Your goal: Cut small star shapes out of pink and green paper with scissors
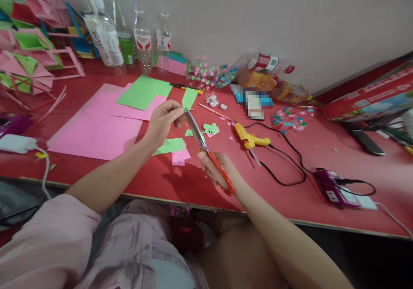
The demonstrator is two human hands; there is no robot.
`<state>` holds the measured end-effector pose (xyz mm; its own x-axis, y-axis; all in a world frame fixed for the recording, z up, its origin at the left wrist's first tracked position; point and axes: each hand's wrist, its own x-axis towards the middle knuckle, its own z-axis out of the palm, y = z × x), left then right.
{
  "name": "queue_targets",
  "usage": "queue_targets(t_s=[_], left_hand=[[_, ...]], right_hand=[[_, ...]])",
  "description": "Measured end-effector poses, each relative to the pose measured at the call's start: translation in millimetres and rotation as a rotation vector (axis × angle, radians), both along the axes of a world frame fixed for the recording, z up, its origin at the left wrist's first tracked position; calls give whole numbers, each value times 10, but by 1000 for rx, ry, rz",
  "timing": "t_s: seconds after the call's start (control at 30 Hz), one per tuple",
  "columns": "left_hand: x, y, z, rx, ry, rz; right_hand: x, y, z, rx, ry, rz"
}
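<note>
Between the thumb and fingers of my left hand [167,119] is a small green paper piece [189,97], pinched at its lower end. My right hand [217,168] grips a pair of scissors [222,172] by the red handles. Their metal blades point up and left, with the tips at the green paper beside my left fingertips. Below the blades lie green paper scraps [210,128], a green strip [169,146] and pink paper pieces [181,154]. Left of my left hand are a green sheet [145,91] and large pink sheets [97,125].
A yellow glue gun [250,137] with a black cord lies to the right, near a purple power strip [337,188]. Clear bottles [142,43] stand along the wall. Folded paper models [38,43] fill the back left. Bags of paper stars [292,119] lie farther right on the red table [200,190].
</note>
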<state>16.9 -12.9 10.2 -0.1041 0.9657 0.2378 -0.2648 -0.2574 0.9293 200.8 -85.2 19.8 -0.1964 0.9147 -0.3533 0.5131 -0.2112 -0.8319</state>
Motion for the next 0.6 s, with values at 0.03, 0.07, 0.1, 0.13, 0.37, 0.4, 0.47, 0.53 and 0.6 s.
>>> queue_targets(t_s=[0.03,0.07,0.1,0.13,0.37,0.4,0.47,0.53,0.6], left_hand=[[1,0,0,-5,2,1],[1,0,0,-9,1,-1],[-2,0,0,-11,-2,-4],[-6,1,-1,-11,-8,-10],[-67,36,-9,26,-14,-34],[-69,40,-9,31,-17,-32],[-66,42,-7,36,-21,-42],[-55,32,-4,36,-14,-47],[-42,14,-2,37,5,-42]], right_hand=[[0,0,1,-1,3,0],[0,0,2,-1,3,1],[0,1,4,-3,2,2],[1,2,6,-4,-1,2],[-2,5,13,-15,37,4],[0,5,7,-18,43,5],[6,6,-7,-16,47,15],[17,8,-14,-9,53,35],[30,9,-10,0,68,57]])
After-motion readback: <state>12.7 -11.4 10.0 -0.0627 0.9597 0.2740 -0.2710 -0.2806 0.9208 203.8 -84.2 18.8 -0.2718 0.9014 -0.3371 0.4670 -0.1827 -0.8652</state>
